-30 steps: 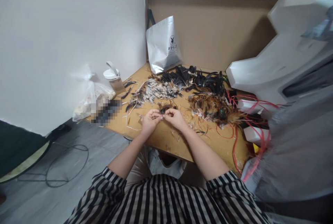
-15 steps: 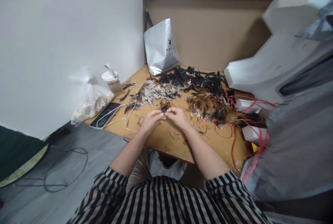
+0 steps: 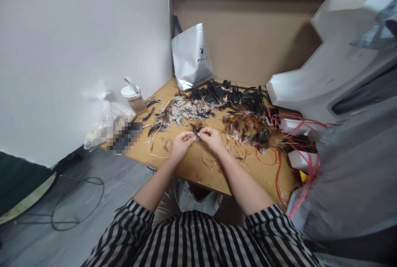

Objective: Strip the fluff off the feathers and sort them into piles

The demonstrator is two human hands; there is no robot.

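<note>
Two forearms reach out over our wooden table [image 3: 192,168], converging at twelve o'clock. Brown feathers [image 3: 252,128] are heaped at two o'clock from our hands, black feathers [image 3: 235,93] beyond them, speckled feathers [image 3: 186,110] at eleven. Our left hand [image 3: 180,143] and right hand [image 3: 211,138] meet fingertip to fingertip, both pinched shut on a small dark feather tuft [image 3: 196,128] just above the tabletop, knuckles curled.

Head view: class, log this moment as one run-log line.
left hand: pinching small feather tuft | right hand: pinching same tuft | over wooden table | feather piles behind
</note>
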